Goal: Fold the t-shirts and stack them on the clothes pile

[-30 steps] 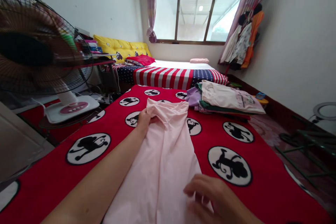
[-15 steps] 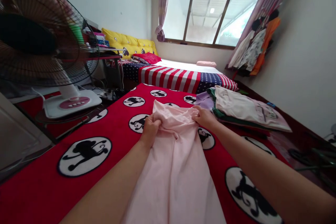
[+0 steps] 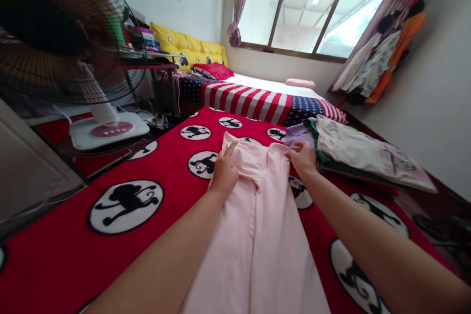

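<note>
Pale pink trousers [image 3: 272,235] lie lengthwise in front of me, legs toward me and waist at the far end. My left hand [image 3: 225,171] rests on the left edge near the waist, fingers stretched out along the cloth. At the opposite waist corner, my right hand [image 3: 302,158] pinches the fabric between thumb and fingertips. Beneath the trousers spreads a red blanket [image 3: 172,176] with black monkey figures in white circles.
Folded clothes [image 3: 360,149] are stacked to the right, a lilac piece [image 3: 300,135] beside them. A fan [image 3: 106,127] stands at left. Behind is a bed with a flag-patterned cover [image 3: 243,100]; garments [image 3: 386,64] hang by the window.
My left hand has loosened its grip and flattened its fingers on the waist edge. My right hand has drawn its corner outward, and the waist lies straighter. The view has shifted slightly.
</note>
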Demonstrator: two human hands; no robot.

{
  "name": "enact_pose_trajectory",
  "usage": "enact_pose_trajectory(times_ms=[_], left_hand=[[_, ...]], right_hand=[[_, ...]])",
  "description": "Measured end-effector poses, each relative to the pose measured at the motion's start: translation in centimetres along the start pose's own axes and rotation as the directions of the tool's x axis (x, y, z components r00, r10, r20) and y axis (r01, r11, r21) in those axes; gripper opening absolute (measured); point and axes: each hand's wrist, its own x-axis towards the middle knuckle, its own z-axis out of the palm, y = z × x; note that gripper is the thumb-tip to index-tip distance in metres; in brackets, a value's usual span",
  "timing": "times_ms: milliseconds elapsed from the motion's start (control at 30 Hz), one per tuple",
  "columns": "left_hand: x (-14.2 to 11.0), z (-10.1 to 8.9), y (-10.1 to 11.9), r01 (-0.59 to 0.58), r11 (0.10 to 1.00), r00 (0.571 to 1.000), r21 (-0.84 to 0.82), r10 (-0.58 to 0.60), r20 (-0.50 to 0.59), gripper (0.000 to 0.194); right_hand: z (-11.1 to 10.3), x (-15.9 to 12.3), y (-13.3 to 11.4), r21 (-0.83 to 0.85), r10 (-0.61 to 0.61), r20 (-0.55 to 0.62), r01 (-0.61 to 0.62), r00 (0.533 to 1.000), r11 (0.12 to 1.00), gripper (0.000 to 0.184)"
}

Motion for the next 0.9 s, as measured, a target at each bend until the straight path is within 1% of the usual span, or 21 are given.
enact_pose_trajectory(times_ms=[33, 67, 100, 133, 167, 200, 233, 300, 333, 367, 400, 433, 500, 567, 600, 667, 733, 767, 833, 867, 900], left_hand=[[-0.1, 0.0, 0.1, -0.001, 0.998, 1.000, 0.061, 0.002, -0.028, 0.072], [-0.2, 0.0, 0.3, -0.010, 0.992, 0.998, 0.122, 0.018, -0.065, 0.069], [-0.3, 0.0, 0.6, -0.028, 0.983, 0.994, 0.181, 0.047, -0.103, 0.065], [-0.3, -0.1, 0.9, -0.059, 0.971, 0.988, 0.231, 0.090, -0.125, 0.060], [-0.4, -0.2, 1.3, -0.104, 0.958, 0.983, 0.267, 0.141, -0.121, 0.055], [-0.5, -0.3, 1.7, -0.164, 0.945, 0.977, 0.284, 0.195, -0.086, 0.050], [-0.7, -0.3, 2.0, -0.233, 0.931, 0.969, 0.281, 0.248, -0.020, 0.046], [-1.0, -0.2, 2.4, -0.353, 0.899, 0.934, 0.257, 0.324, 0.152, 0.038], [-1.1, -0.1, 2.5, -0.379, 0.886, 0.918, 0.266, 0.325, 0.227, 0.034], [-1.3, 0.1, 2.6, -0.376, 0.877, 0.913, 0.299, 0.295, 0.282, 0.033], [-1.6, 0.4, 2.6, -0.348, 0.870, 0.918, 0.350, 0.241, 0.314, 0.034], [-1.8, 0.6, 2.6, -0.305, 0.860, 0.930, 0.408, 0.177, 0.323, 0.036], [-2.1, 1.0, 2.7, -0.219, 0.834, 0.951, 0.506, 0.066, 0.303, 0.043], [-2.3, 1.2, 2.8, -0.186, 0.809, 0.957, 0.558, 0.022, 0.289, 0.048], [-2.4, 1.3, 2.8, -0.183, 0.799, 0.958, 0.573, 0.014, 0.286, 0.049], [-2.4, 1.2, 3.0, -0.172, 0.785, 0.959, 0.595, -0.004, 0.283, 0.050], [-2.4, 1.1, 3.1, -0.159, 0.776, 0.961, 0.610, -0.020, 0.276, 0.052], [-2.4, 1.0, 3.1, -0.154, 0.773, 0.962, 0.615, -0.025, 0.272, 0.052], [-2.3, 0.9, 3.0, -0.155, 0.772, 0.961, 0.617, -0.027, 0.276, 0.052], [-2.3, 0.8, 2.9, -0.159, 0.772, 0.960, 0.615, -0.026, 0.280, 0.051], [-2.3, 0.8, 2.7, -0.161, 0.774, 0.958, 0.612, -0.026, 0.285, 0.051]], right_hand=[[0.1, -0.5, -0.2, -0.033, -0.034, -0.029, 0.033, 0.999, 0.999, 0.033], [0.1, -1.2, -0.4, -0.082, -0.101, -0.061, 0.096, 0.993, 0.992, 0.033], [0.0, -1.9, -0.7, -0.142, -0.197, -0.079, 0.185, 0.977, 0.972, 0.032], [0.0, -2.6, -1.0, -0.200, -0.307, -0.075, 0.288, 0.949, 0.937, 0.030], [-0.1, -3.2, -1.2, -0.251, -0.404, -0.049, 0.380, 0.914, 0.890, 0.029], [-0.2, -3.8, -1.3, -0.289, -0.464, -0.009, 0.442, 0.886, 0.849, 0.028], [-0.3, -4.3, -1.3, -0.316, -0.477, 0.043, 0.465, 0.878, 0.827, 0.027], [-0.5, -4.8, -0.8, -0.386, -0.407, 0.174, 0.443, 0.897, 0.809, 0.024], [-0.7, -4.9, -0.5, -0.433, -0.349, 0.240, 0.421, 0.906, 0.797, 0.023], [-1.0, -4.8, -0.2, -0.484, -0.289, 0.299, 0.405, 0.910, 0.776, 0.022], [-1.3, -4.6, 0.0, -0.533, -0.238, 0.346, 0.398, 0.908, 0.747, 0.021], [-1.6, -4.4, 0.1, -0.579, -0.194, 0.381, 0.397, 0.904, 0.712, 0.021], [-2.4, -4.0, -0.2, -0.655, -0.124, 0.414, 0.390, 0.902, 0.647, 0.021], [-3.0, -4.0, -1.0, -0.696, -0.092, 0.422, 0.387, 0.902, 0.604, 0.023], [-3.2, -4.1, -1.4, -0.700, -0.113, 0.408, 0.390, 0.906, 0.599, 0.023], [-3.2, -4.6, -1.9, -0.663, -0.234, 0.360, 0.424, 0.903, 0.617, 0.027], [-2.8, -5.4, -1.7, -0.577, -0.357, 0.375, 0.517, 0.856, 0.633, 0.036], [-2.5, -5.8, -1.3, -0.532, -0.374, 0.419, 0.558, 0.827, 0.637, 0.043], [-2.0, -6.6, -0.3, -0.480, -0.305, 0.538, 0.584, 0.786, 0.655, 0.053], [-1.9, -7.0, 0.2, -0.479, -0.244, 0.582, 0.569, 0.776, 0.668, 0.055], [-2.0, -7.4, 0.7, -0.491, -0.183, 0.601, 0.541, 0.778, 0.683, 0.057]])
